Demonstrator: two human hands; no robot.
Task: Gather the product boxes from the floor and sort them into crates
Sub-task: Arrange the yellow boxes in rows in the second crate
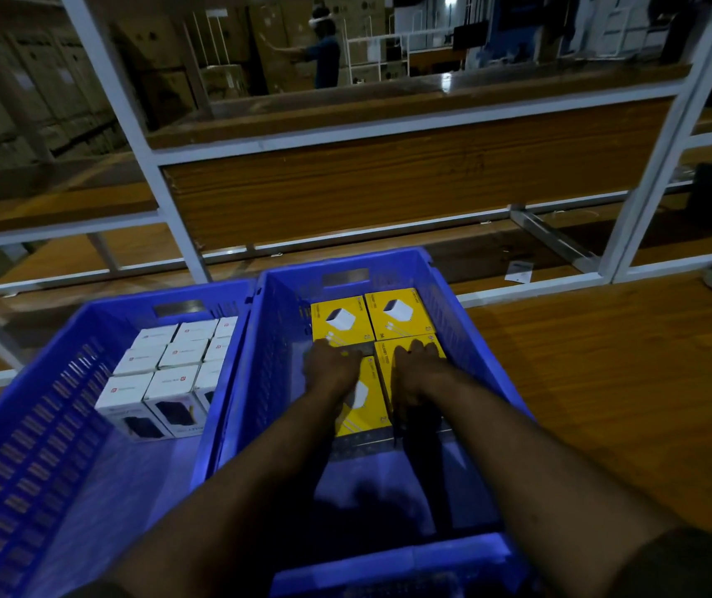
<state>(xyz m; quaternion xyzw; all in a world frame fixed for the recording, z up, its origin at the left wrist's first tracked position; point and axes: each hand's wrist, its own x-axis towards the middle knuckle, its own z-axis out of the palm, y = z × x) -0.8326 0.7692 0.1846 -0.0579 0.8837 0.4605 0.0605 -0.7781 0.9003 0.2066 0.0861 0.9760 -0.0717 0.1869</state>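
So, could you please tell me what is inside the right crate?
The right crate holds yellow boxes laid flat; both hands rest on the nearer ones, covering part of them.

Two blue crates stand side by side on the wooden floor (582, 381). The left crate (43, 425) holds white boxes (164, 369); in the right crate (466, 295), both hands, left (330, 366) and right (421, 373), rest on yellow boxes (367, 321).

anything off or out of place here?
Mostly tidy: white boxes and yellow boxes sit sorted in separate blue crates. One oddity: a small flat card or packet lies loose on the floor by the rack.
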